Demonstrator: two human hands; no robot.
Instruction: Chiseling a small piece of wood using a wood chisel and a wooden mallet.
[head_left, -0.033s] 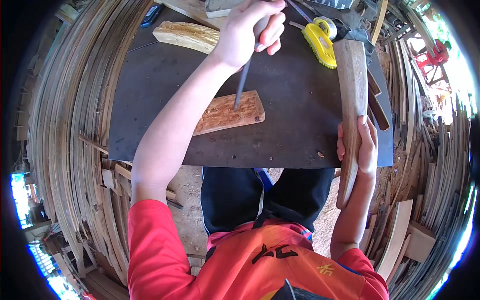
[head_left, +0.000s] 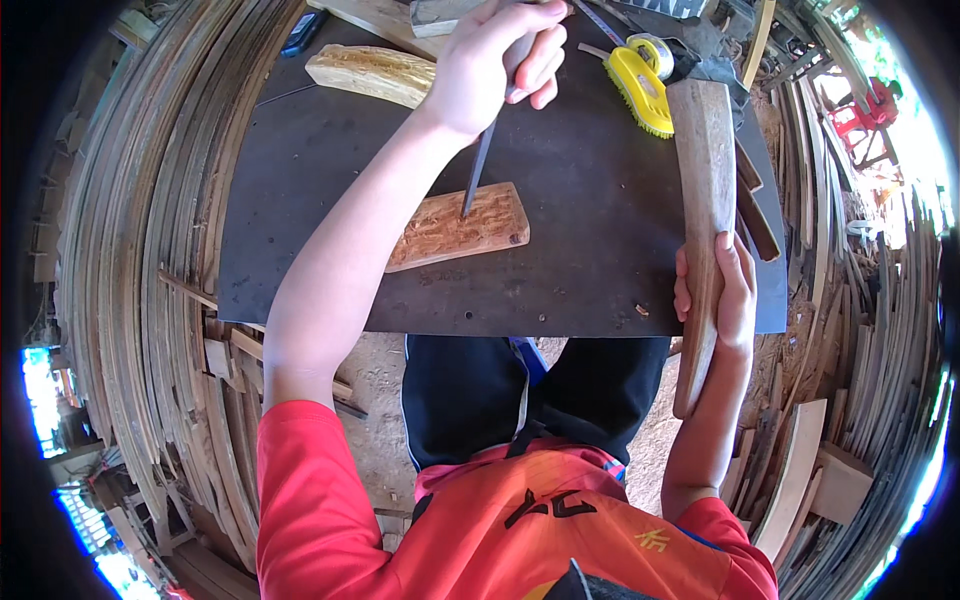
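My left hand (head_left: 505,65) is closed round a long dark steel chisel (head_left: 478,160), its lower end on the pitted, carved face of a reddish-brown wood block (head_left: 460,225) on the dark tabletop (head_left: 580,280). My left forearm hides the block's left part. At the right, my right hand (head_left: 718,285) grips a long pale wooden bar (head_left: 700,150) by its near portion, with the far end near some dark material.
A pale wood piece (head_left: 365,72) and a dark blue handheld object (head_left: 300,32) lie at the back left. A yellow brush (head_left: 640,95), a tape measure (head_left: 650,52) and dark wood strips (head_left: 755,215) are at the right. Stacked planks (head_left: 130,250) flank the table.
The chisel's lower end has shifted slightly left and up on the block. My hands and the wooden bar look almost unmoved.
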